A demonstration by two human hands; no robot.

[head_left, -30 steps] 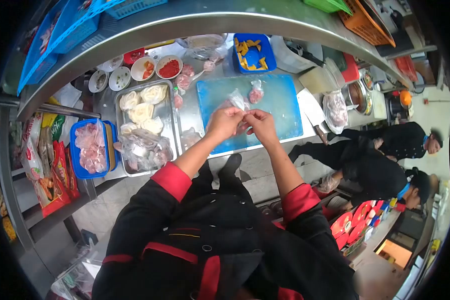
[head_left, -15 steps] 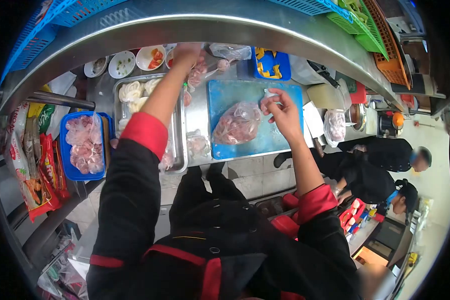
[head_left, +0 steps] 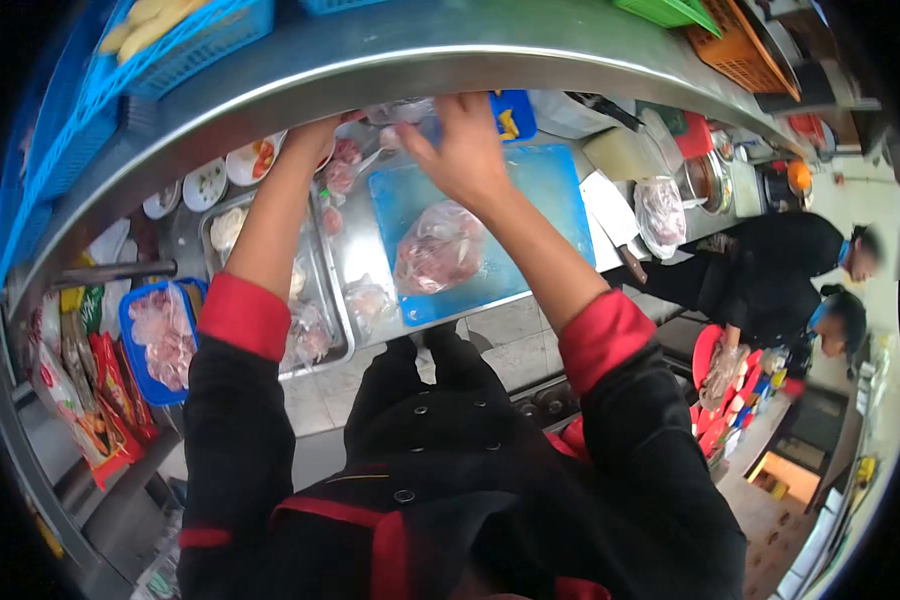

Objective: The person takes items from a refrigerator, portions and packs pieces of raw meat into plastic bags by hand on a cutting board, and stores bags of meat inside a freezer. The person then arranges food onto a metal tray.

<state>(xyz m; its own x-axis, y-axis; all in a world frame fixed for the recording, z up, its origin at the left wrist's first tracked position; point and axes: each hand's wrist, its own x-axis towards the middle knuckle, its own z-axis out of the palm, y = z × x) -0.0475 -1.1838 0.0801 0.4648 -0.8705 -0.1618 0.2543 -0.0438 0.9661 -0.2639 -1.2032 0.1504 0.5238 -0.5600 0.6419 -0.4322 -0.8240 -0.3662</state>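
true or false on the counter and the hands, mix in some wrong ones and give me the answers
1. A bag of meat lies on the blue cutting board. True.
2. The knife lies across the middle of the cutting board. False: it lies to the board's right.
3. The right hand grips the knife. False: it is open, reaching past the bag.
4. The blue tub, left of the metal tray, holds meat. True.

Single head-worn view from above the chest, forward and down over counter and hands (head_left: 467, 150)
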